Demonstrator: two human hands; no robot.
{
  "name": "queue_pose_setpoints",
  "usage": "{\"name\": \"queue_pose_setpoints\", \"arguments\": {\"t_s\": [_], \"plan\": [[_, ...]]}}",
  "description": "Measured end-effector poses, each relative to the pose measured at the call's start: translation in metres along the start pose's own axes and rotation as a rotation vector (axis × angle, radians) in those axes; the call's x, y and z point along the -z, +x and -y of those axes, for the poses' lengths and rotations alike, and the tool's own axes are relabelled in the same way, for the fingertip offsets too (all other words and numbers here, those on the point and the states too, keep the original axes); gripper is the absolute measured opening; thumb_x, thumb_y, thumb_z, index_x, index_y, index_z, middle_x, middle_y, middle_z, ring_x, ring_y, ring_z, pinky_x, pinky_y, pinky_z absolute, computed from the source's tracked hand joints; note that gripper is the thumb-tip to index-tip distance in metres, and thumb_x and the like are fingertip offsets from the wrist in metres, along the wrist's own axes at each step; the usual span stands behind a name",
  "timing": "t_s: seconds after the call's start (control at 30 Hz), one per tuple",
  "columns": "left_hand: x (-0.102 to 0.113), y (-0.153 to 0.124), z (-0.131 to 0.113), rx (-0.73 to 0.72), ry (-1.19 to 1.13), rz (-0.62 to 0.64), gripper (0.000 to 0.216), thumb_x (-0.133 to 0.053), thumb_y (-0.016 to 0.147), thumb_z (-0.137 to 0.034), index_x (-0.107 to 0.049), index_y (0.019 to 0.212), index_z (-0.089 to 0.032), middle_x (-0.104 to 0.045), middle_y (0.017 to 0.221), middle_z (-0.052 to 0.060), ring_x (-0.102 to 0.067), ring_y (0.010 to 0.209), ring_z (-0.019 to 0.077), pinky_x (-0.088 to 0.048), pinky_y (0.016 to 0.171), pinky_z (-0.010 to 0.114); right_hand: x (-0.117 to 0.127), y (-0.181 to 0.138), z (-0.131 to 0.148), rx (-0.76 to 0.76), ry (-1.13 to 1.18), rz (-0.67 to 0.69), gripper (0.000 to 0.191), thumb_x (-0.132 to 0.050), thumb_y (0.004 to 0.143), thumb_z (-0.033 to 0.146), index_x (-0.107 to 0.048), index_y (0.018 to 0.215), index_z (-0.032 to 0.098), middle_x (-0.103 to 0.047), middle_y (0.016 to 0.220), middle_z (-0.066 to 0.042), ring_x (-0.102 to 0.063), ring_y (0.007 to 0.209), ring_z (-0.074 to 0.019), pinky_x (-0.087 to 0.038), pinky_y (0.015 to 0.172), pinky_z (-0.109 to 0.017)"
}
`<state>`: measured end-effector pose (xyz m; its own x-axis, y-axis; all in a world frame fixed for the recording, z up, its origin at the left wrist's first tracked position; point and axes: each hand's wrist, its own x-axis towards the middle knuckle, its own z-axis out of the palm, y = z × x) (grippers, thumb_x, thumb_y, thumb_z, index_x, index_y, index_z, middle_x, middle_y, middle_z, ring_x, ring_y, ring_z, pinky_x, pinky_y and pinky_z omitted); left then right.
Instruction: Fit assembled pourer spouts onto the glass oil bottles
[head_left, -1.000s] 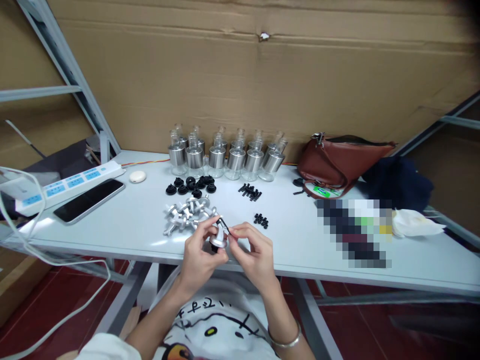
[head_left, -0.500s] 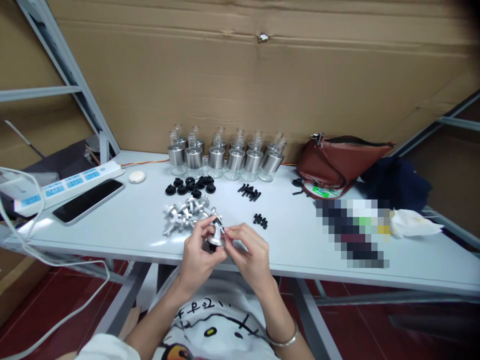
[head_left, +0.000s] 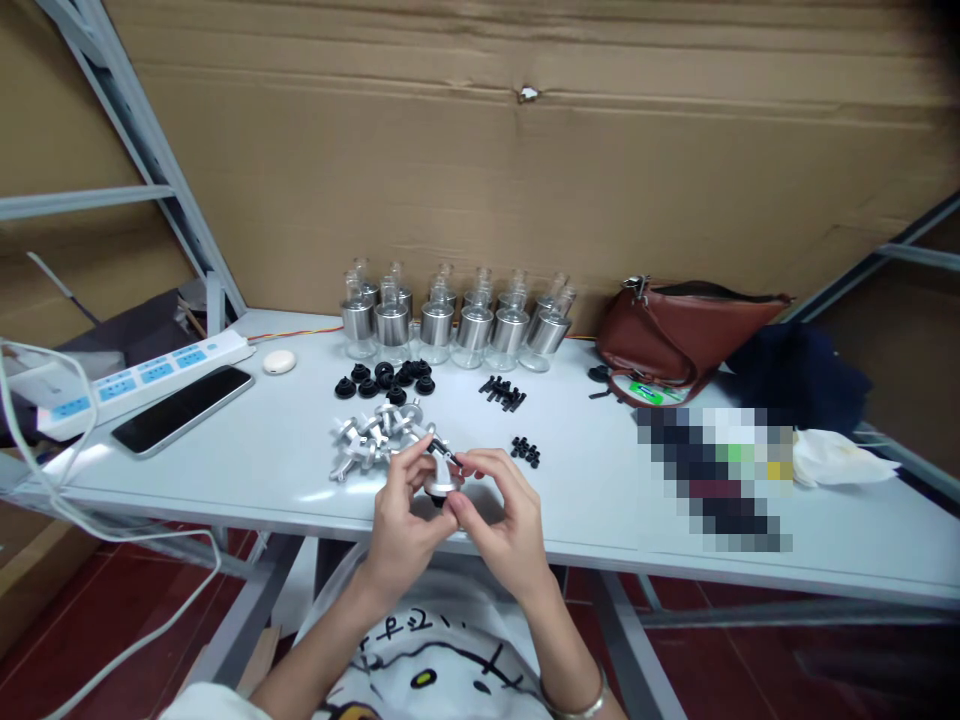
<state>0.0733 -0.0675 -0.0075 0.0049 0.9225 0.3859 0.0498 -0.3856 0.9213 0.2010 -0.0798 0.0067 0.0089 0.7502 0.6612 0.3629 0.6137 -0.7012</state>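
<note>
Close to the table's front edge, my left hand (head_left: 401,520) grips a silver metal bottle pourer (head_left: 442,485) with its thumb and fingers. The pourer stands roughly upright, its black stopper below and a small black lever piece (head_left: 445,452) across its top. My right hand (head_left: 511,515) closes in from the other side, fingertips at the lever's end and thumb against the pourer's base. Just behind my left hand lies a pile of silver pourer tops (head_left: 367,435). Past them are black ribbed stoppers (head_left: 366,388), black lever pieces (head_left: 502,392) and small black caps (head_left: 525,452).
Several glass bottles with metal sleeves (head_left: 435,325) stand along the cardboard wall (head_left: 450,170). At the left are a phone (head_left: 184,410), a power strip (head_left: 142,378) and a round white case (head_left: 279,362). A brown bag (head_left: 682,330) and white tissue (head_left: 840,458) lie right.
The black lever piece, steeply slanted before, now lies flatter across the pourer's top. My right thumb has come in against the pourer's base. The view has shifted slightly.
</note>
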Motion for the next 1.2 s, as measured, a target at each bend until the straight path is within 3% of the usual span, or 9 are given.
{"name": "queue_pose_setpoints", "arguments": {"t_s": [0.13,0.33,0.5,0.77,1.2], "plan": [[0.0001,0.0005,0.0012,0.021,-0.059,0.023,0.055,-0.07,0.074,-0.025,-0.046,0.123,-0.02,-0.064,0.09,0.002,-0.066,0.084,0.015,-0.054,0.075,0.026,0.0006,-0.0009,-0.0008,-0.022,-0.021,-0.002,0.027,-0.061,0.084,0.021,-0.059,0.111,0.023,-0.062,0.098,-0.006,-0.061,0.089,-0.0196,-0.052,0.079,-0.035],[-0.0009,0.0012,0.0,0.052,-0.082,0.058,0.066,-0.074,0.071,-0.025,-0.04,0.128,-0.023,-0.06,0.082,-0.002,-0.065,0.077,0.0131,-0.055,0.072,0.025,-0.0015,-0.0005,-0.0017,-0.024,-0.073,-0.009,0.035,-0.07,0.076,0.024,-0.059,0.109,0.023,-0.061,0.103,-0.008,-0.061,0.096,-0.0222,-0.052,0.083,-0.038],[-0.0009,0.0004,0.0009,0.111,-0.06,0.031,0.073,-0.074,0.069,-0.021,-0.038,0.132,-0.025,-0.058,0.082,-0.003,-0.062,0.078,0.0116,-0.054,0.076,0.025,-0.0024,-0.0006,-0.0044,-0.055,-0.071,-0.035,0.027,-0.071,0.075,0.021,-0.059,0.1,0.022,-0.061,0.102,-0.008,-0.061,0.096,-0.0213,-0.052,0.083,-0.036],[0.0006,-0.0004,0.0014,0.155,-0.023,0.026,0.073,-0.075,0.067,-0.018,-0.042,0.132,-0.027,-0.057,0.084,-0.003,-0.061,0.077,0.0106,-0.054,0.072,0.022,0.0,-0.003,-0.005,-0.038,-0.041,0.036,0.012,-0.065,0.082,0.019,-0.06,0.093,0.021,-0.063,0.097,-0.006,-0.062,0.091,-0.0192,-0.052,0.079,-0.032],[-0.0005,-0.0011,0.0062,0.013,-0.062,-0.005,0.057,-0.077,0.063,-0.011,-0.057,0.115,-0.021,-0.063,0.079,-0.004,-0.066,0.073,0.0095,-0.057,0.072,0.019,-0.0018,-0.0015,-0.0036,-0.038,-0.035,-0.001,0.022,-0.064,0.079,0.02,-0.055,0.1,0.022,-0.06,0.102,-0.008,-0.06,0.096,-0.0204,-0.051,0.082,-0.035]]}}
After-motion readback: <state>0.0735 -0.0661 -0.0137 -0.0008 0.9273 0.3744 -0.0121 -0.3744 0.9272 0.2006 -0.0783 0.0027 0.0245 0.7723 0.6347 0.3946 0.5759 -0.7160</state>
